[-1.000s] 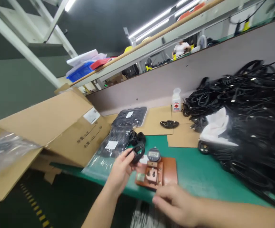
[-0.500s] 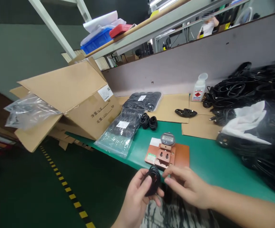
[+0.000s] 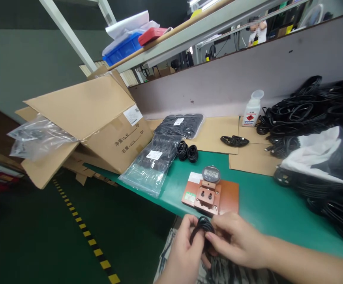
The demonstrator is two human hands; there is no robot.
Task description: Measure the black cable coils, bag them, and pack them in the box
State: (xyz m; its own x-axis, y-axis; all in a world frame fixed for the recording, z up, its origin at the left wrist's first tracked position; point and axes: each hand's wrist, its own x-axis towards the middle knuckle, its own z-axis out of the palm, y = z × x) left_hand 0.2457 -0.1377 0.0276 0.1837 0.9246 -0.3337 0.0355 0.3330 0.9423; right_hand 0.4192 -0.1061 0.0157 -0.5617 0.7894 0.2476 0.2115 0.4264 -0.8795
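A small coil of black cable [image 3: 204, 225] is in my hands just below the table's front edge. My left hand [image 3: 186, 246] is closed around the coil's left side, with the thumb pressed across it. At the right side of the coil, my right hand [image 3: 238, 238] pinches it between bent fingers and thumb. My fingers hide the coil's lower part and the cable ends. Just beyond my hands stands a copper-coloured fixture [image 3: 207, 196] with a digital dial gauge [image 3: 211, 174] on its base plate. Two black cable coils [image 3: 187, 152] lie farther back on the green table.
Bagged cables [image 3: 152, 157] lie left of the fixture, near a large open carton [image 3: 112, 130]. On cardboard sits another cable bundle [image 3: 234, 141]. A white bottle [image 3: 251, 109] stands by a big heap of black cables [image 3: 310, 104] on the right. One person [image 3: 257, 31] is in the background.
My right hand has come onto the coil and now grips its right side. The coil and my left hand have shifted slightly right. The camera view has also moved a little.
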